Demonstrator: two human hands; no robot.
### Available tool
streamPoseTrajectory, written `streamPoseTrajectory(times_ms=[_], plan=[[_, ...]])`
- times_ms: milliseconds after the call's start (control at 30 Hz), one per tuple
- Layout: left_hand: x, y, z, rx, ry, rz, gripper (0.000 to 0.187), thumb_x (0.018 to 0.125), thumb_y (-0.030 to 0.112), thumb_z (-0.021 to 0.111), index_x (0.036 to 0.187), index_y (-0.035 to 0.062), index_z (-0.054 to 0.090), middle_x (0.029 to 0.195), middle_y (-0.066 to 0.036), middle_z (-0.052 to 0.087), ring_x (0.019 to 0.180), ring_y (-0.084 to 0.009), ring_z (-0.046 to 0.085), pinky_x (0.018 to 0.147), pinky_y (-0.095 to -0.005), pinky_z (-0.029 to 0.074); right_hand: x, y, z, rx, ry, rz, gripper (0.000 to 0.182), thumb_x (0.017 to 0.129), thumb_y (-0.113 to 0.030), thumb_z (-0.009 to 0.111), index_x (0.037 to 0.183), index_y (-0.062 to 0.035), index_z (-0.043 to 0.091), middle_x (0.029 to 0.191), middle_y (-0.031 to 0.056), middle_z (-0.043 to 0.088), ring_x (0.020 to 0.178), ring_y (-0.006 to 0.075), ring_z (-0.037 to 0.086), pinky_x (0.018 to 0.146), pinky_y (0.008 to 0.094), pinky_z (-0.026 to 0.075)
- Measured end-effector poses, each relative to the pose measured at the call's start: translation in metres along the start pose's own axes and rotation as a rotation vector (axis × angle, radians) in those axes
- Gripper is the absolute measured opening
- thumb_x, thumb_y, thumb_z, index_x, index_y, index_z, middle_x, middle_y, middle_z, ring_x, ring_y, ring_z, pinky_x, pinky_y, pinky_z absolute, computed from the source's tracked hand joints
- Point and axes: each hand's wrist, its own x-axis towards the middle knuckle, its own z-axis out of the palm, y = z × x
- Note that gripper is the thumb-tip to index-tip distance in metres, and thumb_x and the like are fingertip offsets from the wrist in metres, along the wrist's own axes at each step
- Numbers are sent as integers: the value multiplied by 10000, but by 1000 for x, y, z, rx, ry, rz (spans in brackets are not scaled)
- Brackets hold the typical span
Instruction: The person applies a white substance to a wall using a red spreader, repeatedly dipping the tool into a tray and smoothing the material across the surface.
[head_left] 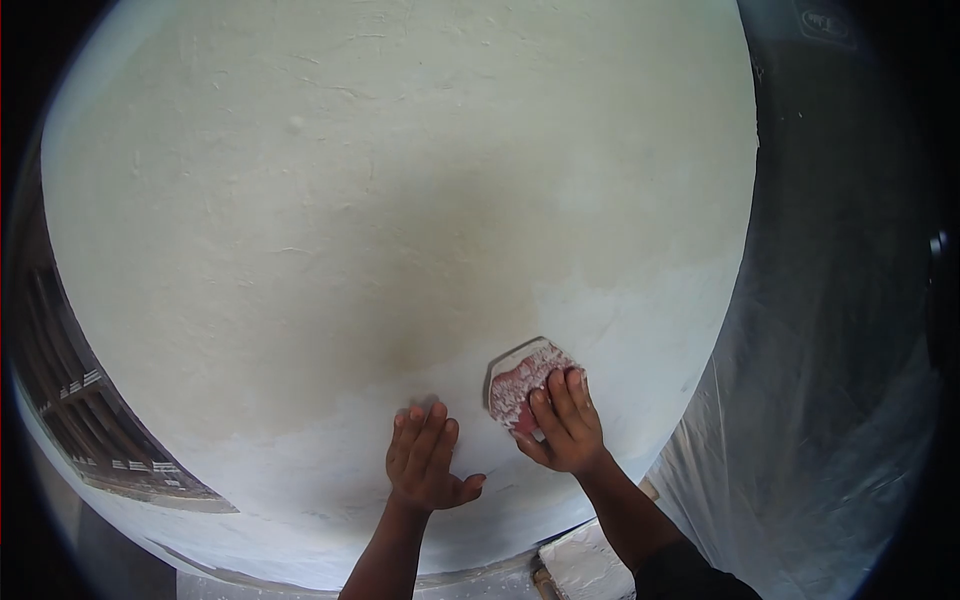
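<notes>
My left hand point(427, 458) lies flat on a large pale surface point(420, 240), fingers stretched out and thumb apart, with nothing in it. To its right, my right hand point(567, 428) presses a reddish piece of sandpaper point(515, 390) against the same surface. White dust covers much of the sandpaper, and its edges look angular. Fingers rest on its face while the thumb sits at its lower edge. Around both hands the surface is whiter and powdery; higher up it is greyer, with small ridges and bumps. The sandpaper's underside is hidden.
Clear plastic sheeting point(790, 430) hangs along the right side. At lower left is an opening with dark bars point(85, 400). A white, plaster-marked block or board point(585, 565) stands below my right forearm.
</notes>
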Motion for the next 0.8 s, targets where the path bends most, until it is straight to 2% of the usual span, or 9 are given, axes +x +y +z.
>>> streamPoseTrajectory(times_ms=[133,267,467,600,667,800], plan=[[4,2,-3,9,-24,6,593,937,488,410,1181,-22,587,1263,-209,581,1298,-350,460,1107,-481,319,31,3,2,-35,56,-19,618,837,-362,693,1321,-16,524,1389,279,438,1365,422,328,1082,529,331],[3,2,-2,13,-16,-13,568,937,469,414,1149,-21,605,1233,-204,601,1269,-342,492,1099,-479,335,58,4,4,-56,14,23,607,842,-348,689,1316,-7,523,1401,282,423,1373,424,314,1073,538,338],[6,3,-2,-2,-17,-4,556,938,456,417,1159,-22,596,1231,-204,599,1264,-352,494,1088,-478,351,7,5,-5,-22,-6,7,611,837,-343,694,1313,0,525,1398,282,427,1370,422,321,1070,533,345],[4,2,-3,2,-24,-16,550,938,448,420,1169,-20,591,1234,-203,597,1260,-356,497,1087,-479,351,55,1,-2,-19,56,-7,613,833,-342,696,1313,-1,526,1389,281,440,1371,415,323,1072,528,346],[1,0,-4,1,-45,4,601,930,459,417,1184,-66,561,1241,-236,581,1284,-401,462,1092,-506,326,74,2,0,-25,16,4,610,832,-337,695,1313,-2,527,1380,282,450,1371,409,326,1074,529,343],[6,2,-4,6,-23,-20,539,933,440,428,1166,-17,594,1231,-199,600,1255,-355,502,1086,-480,352,31,6,-2,-28,-52,-3,592,845,-336,669,1314,-1,528,1383,277,451,1366,405,337,1078,537,330]])
